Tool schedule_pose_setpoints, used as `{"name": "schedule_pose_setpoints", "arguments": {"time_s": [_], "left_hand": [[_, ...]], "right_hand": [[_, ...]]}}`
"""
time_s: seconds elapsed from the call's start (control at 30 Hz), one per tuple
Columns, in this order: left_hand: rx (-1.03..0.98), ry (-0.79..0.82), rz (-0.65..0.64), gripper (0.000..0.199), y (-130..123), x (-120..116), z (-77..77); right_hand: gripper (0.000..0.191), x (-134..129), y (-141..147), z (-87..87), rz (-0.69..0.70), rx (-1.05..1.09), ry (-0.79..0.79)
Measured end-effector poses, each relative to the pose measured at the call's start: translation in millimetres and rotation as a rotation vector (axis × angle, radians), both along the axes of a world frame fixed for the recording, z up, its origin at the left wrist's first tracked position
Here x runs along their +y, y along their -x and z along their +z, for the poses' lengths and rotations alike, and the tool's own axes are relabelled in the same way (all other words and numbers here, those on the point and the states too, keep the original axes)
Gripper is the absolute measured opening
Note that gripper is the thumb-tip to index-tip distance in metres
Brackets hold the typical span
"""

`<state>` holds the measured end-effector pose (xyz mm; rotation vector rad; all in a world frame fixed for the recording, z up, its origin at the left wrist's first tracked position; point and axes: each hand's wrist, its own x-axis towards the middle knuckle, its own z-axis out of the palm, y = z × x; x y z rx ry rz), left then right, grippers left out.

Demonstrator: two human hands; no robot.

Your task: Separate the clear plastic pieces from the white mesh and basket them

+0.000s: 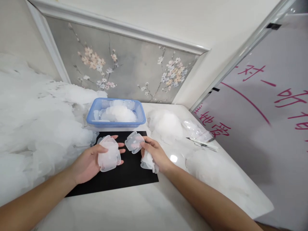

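Observation:
My left hand (90, 160) is palm up over the black mat (125, 171), its thumb resting on a stack of translucent plastic pieces (109, 155) that lies on the palm and fingers. To the right, my right hand (156, 152) pinches one thin translucent piece (134, 142) between thumb and fingertips. More crumpled translucent pieces (148, 160) are tucked under the lower fingers of that hand. The single piece and the stack are apart, with the left fingertips between them.
Behind the mat stands a blue basket (115, 124) with translucent pieces inside. A large heap of pieces (43, 128) covers the left side. Another pile (166, 125), clear packaging (193, 128) and more pieces (216, 166) lie right. A whiteboard (243, 154) borders the table.

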<state>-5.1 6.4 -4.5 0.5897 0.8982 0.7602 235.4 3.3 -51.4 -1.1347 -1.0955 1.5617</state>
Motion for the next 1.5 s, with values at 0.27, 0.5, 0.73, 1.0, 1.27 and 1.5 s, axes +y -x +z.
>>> {"name": "schedule_pose_setpoints", "arguments": {"time_s": [0.27,0.5,0.73,1.0,1.27,1.5], "left_hand": [[-0.004,-0.128,-0.105,0.108,6.9,-0.1,-11.4],[0.051,-0.16,-0.121,0.108,8.4,0.7,-10.8],[0.108,-0.203,-0.152,0.105,9.3,0.4,-10.4],[0.148,-0.234,-0.169,0.1,9.2,0.0,-11.2],[-0.007,-0.194,-0.109,0.106,7.8,-1.5,-11.7],[-0.048,-0.191,-0.113,0.108,9.5,-1.6,-13.9]], "right_hand": [[0.034,1.4,-3.0,-0.1,-0.043,0.174,0.09],[0.039,1.8,-4.6,0.0,-0.014,0.155,0.108],[0.036,0.2,-3.4,3.4,-0.005,0.171,0.112],[0.041,0.4,-3.4,3.9,0.005,0.158,0.114],[0.054,-4.7,-0.9,-0.8,0.029,-0.05,-0.096],[0.03,-20.8,4.4,-5.0,0.164,-0.601,-0.798]]}}
